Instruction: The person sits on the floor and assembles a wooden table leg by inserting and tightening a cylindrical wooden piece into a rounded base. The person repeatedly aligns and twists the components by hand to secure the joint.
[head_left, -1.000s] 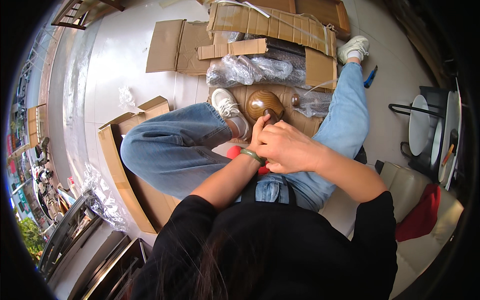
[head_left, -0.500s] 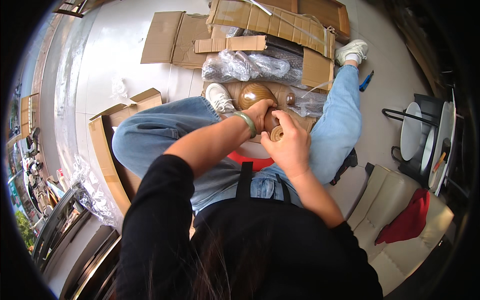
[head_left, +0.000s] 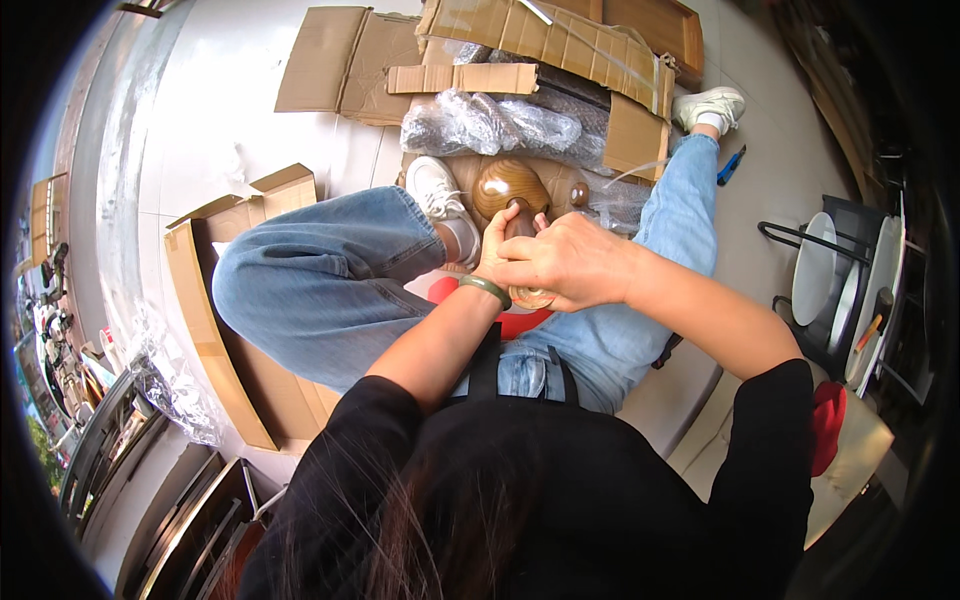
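My left hand (head_left: 494,252) is closed around a turned brown wooden piece (head_left: 520,224) between my knees. My right hand (head_left: 575,262) lies across the same piece, its fingers curled over it close to the left fingers. The piece's pale round end (head_left: 531,297) shows below my hands; the middle is hidden by my fingers. Just beyond, a larger glossy wooden bulb (head_left: 508,188) with visible grain rests on cardboard. A small round wooden knob (head_left: 579,192) lies to its right.
Bubble-wrapped parts (head_left: 500,127) lie in a torn carton (head_left: 570,55) ahead. An opened cardboard box (head_left: 212,320) sits left of my knee. A blue cutter (head_left: 731,165) lies by my right foot. White round plates on a black rack (head_left: 814,268) stand at right, near a beige cushioned seat (head_left: 850,490).
My right hand has turned and moved left over the wooden piece, its elbow swinging outward. My left hand has shifted slightly left and down. The piece's pale end now sits lower, partly covered.
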